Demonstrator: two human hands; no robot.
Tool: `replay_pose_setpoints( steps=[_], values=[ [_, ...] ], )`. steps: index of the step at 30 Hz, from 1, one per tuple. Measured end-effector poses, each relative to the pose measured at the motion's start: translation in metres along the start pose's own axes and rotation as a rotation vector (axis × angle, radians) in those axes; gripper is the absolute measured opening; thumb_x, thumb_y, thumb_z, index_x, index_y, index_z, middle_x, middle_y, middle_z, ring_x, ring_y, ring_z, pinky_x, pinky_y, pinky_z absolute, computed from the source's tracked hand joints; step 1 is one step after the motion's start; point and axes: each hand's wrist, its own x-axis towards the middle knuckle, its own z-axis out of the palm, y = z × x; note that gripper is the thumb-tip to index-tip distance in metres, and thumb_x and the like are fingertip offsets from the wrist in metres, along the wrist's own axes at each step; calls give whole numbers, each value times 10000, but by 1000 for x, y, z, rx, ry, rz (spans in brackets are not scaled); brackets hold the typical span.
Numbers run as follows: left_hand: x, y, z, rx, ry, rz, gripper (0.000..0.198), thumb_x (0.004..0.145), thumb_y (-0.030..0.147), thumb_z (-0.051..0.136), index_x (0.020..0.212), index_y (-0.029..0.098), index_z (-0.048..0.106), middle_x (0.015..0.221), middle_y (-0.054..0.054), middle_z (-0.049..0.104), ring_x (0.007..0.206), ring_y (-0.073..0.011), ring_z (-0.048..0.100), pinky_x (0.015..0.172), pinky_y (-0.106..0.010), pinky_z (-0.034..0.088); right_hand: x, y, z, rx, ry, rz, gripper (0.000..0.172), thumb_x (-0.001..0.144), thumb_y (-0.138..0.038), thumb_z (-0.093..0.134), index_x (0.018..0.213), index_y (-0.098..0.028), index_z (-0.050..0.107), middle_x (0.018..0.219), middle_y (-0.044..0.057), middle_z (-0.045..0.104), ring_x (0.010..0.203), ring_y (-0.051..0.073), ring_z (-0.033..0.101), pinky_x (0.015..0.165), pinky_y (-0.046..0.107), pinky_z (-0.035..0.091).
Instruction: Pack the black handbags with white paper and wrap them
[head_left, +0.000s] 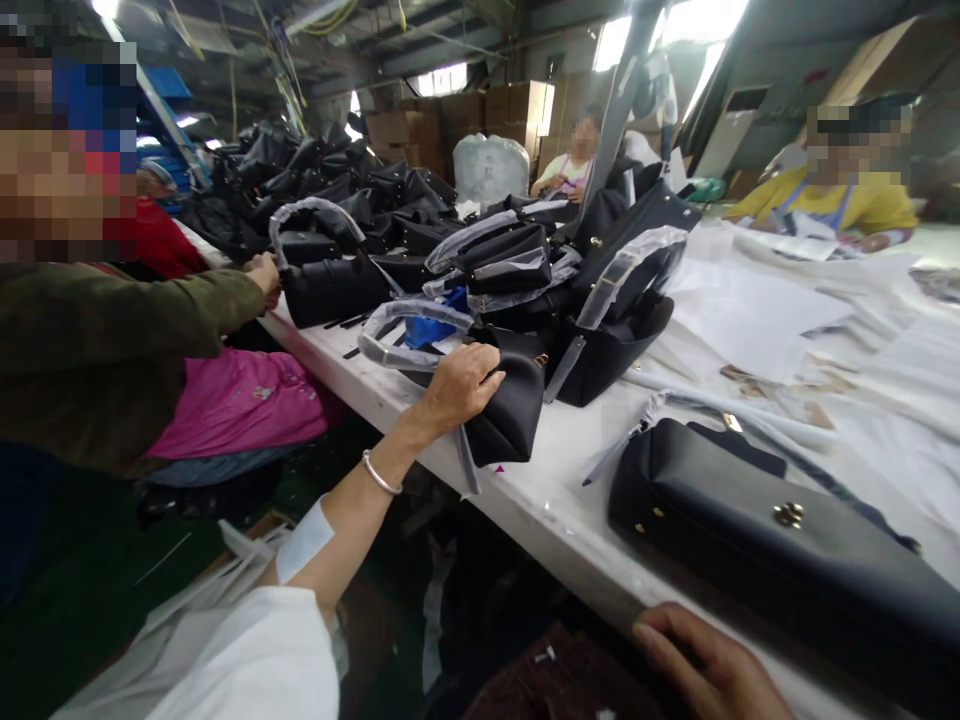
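Observation:
My left hand [459,385], a bangle at its wrist, is closed on the upper edge of a small black handbag [517,400] at the table's near edge. That bag's handle [382,335] is wrapped in clear plastic and arches to the left. My right hand [712,665] is low at the right by the table edge, partly cut off by the frame. Its visible fingers are extended, with nothing seen in them. Just beyond it lies a larger black handbag [750,490] with a gold clasp [789,514].
More black bags with wrapped handles [637,270] stand along the white table [577,480], with a large heap [300,170] behind. A co-worker's hand [264,275] touches a bag at left. White sheets [757,310] cover the right side. Two people sit across.

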Motion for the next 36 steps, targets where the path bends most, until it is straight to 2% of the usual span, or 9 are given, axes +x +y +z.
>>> replay_pose_setpoints(
  steps=[4,8,11,14,18,24,29,34,36],
  values=[
    [-8,14,-5,237,-40,219,171,990,217,423,948,147,574,978,-88,649,920,-214,589,835,-341,437,5,-10,-2,26,-13,0,436,794,-660,612,722,-242,717,726,44,700,725,218,637,673,234,506],
    [-14,45,-8,318,-78,376,243,1021,169,342,962,158,578,1016,-74,660,857,-186,577,732,-330,413,13,-28,-11,-14,4,-32,448,810,-657,585,701,-242,715,703,42,694,701,213,632,645,238,501],
    [-20,77,-6,351,-116,416,274,1022,139,309,960,153,576,1059,-97,658,840,-196,572,695,-343,411,22,-49,-24,-82,67,-92,419,839,-626,564,727,-255,723,731,33,703,728,212,642,660,235,503],
    [-28,106,2,377,-171,430,220,996,122,359,993,124,579,1032,-117,651,824,-210,570,679,-349,418,31,-70,-38,-158,122,-180,394,859,-599,546,749,-265,723,753,34,708,722,207,650,669,243,510],
    [-41,129,8,417,-201,376,200,980,117,395,1033,104,587,1075,-142,644,854,-220,578,672,-347,423,41,-93,-53,-207,194,-271,361,891,-566,541,828,-266,732,808,42,725,734,202,660,682,254,528],
    [-53,141,3,385,-239,385,162,947,127,468,1046,110,595,1017,-106,637,806,-200,549,661,-340,411,66,-140,-55,-235,319,-581,236,935,-399,544,994,-261,727,932,35,740,826,184,695,778,273,548],
    [-63,141,3,302,-216,443,77,936,136,495,943,128,571,851,-59,584,777,-208,538,657,-352,392,90,-177,-42,-267,265,-771,189,928,-238,543,1020,-222,707,983,42,730,883,171,702,817,281,565],
    [-70,137,1,240,-228,513,48,933,143,522,903,138,559,820,-41,569,760,-203,526,655,-354,382,111,-182,-30,-360,198,-738,232,879,-132,585,1072,-203,692,1090,73,707,941,199,703,853,339,583],
    [-71,136,-1,210,-235,520,51,944,155,526,925,134,569,839,-40,578,764,-198,526,664,-352,388,119,-181,-27,-423,196,-722,343,850,-102,604,1172,-207,659,1196,82,672,1014,215,689,898,360,574]
  ],
)
